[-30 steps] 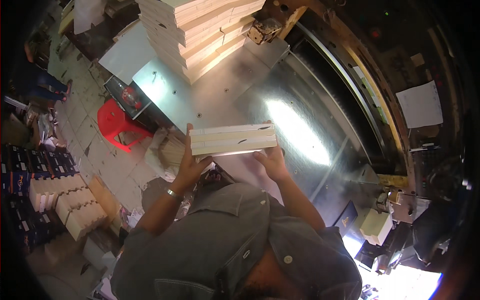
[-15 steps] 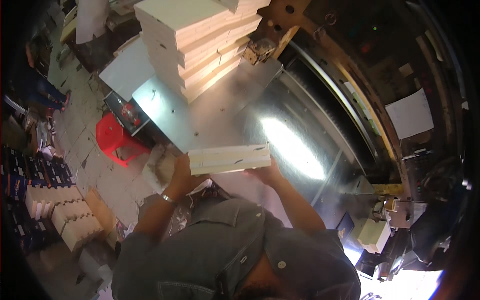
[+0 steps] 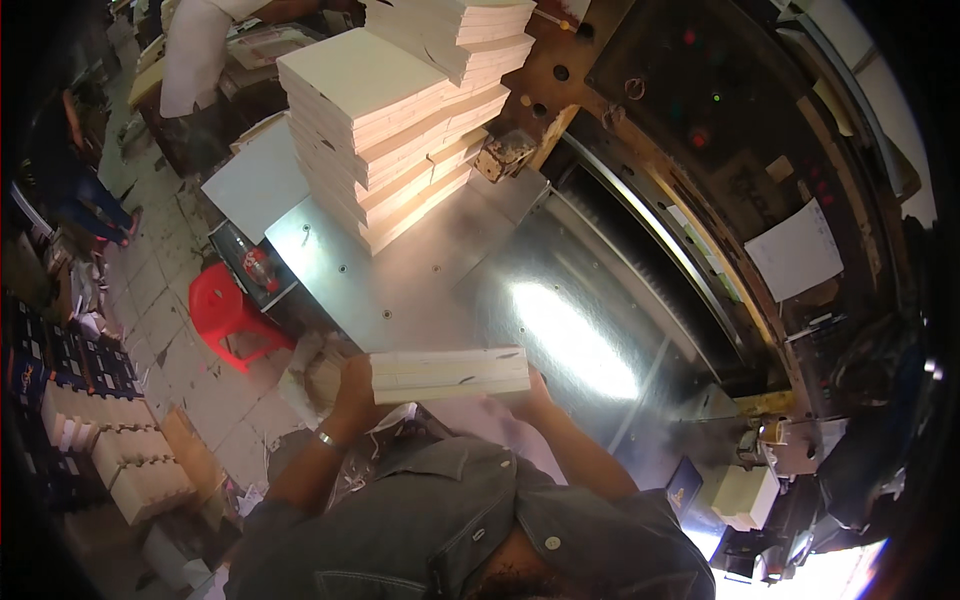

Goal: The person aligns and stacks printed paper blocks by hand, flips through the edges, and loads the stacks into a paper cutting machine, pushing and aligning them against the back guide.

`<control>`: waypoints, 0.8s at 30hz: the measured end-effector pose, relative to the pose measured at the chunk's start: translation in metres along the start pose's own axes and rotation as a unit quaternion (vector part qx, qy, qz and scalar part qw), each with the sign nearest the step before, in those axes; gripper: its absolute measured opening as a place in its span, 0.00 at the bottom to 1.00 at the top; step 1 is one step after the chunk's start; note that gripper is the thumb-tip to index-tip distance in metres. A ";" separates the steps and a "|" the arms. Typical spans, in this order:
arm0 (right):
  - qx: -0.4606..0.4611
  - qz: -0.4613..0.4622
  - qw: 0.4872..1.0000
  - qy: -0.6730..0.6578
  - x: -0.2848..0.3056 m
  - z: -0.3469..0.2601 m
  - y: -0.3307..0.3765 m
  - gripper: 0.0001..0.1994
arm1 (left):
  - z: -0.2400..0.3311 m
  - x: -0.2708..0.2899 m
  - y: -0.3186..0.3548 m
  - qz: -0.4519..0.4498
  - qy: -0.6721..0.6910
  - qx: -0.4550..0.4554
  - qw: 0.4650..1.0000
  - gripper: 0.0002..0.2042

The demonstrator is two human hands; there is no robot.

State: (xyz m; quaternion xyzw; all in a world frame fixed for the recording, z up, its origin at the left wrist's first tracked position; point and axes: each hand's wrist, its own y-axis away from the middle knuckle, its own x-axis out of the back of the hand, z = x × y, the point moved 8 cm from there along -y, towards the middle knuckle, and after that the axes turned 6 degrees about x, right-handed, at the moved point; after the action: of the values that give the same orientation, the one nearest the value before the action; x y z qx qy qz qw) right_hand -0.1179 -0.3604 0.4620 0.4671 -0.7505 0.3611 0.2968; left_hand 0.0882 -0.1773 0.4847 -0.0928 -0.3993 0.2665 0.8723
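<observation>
Between my two hands is a short stack of cream-coloured book blocks [image 3: 450,374], with dark marks on the edge that faces up. My left hand [image 3: 356,395] is closed on its left end. My right hand [image 3: 532,393] grips the right end, its fingers partly hidden by the paper. The stack is held in front of my chest, by the near edge of a shiny metal machine table [image 3: 440,300]. Farther back on the table stands a tall pile of similar book blocks [image 3: 365,130], in uneven layers.
A paper-cutting machine with a long dark slot [image 3: 640,260] runs along the right. A red plastic stool [image 3: 228,312] stands on the floor at left. More cut blocks [image 3: 140,470] lie at lower left, and another block [image 3: 745,495] at lower right. A person [image 3: 80,180] stands far left.
The held book blocks have come slightly closer to my body, both hands keeping hold. My view has tilted a little, so the surroundings sit lower in the picture. A person's arm shows at the top.
</observation>
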 end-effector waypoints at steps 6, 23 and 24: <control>-0.053 -0.025 0.996 -0.072 -0.010 0.012 0.008 0.22 | 0.002 -0.008 -0.002 -0.037 0.071 0.022 0.997 0.13; -0.308 -0.168 0.924 -0.149 0.021 -0.007 0.008 0.30 | -0.007 -0.010 0.006 -0.147 0.198 0.137 0.959 0.24; -0.305 -0.171 0.925 -0.148 0.023 -0.003 0.015 0.30 | -0.004 -0.011 0.007 -0.192 0.286 0.145 0.928 0.30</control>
State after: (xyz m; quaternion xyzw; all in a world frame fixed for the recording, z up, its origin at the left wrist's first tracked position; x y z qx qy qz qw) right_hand -0.1399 -0.3649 0.4783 0.5230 -0.7687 -0.0150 0.3678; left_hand 0.0824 -0.1773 0.4729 0.0412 -0.1002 0.1115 0.9878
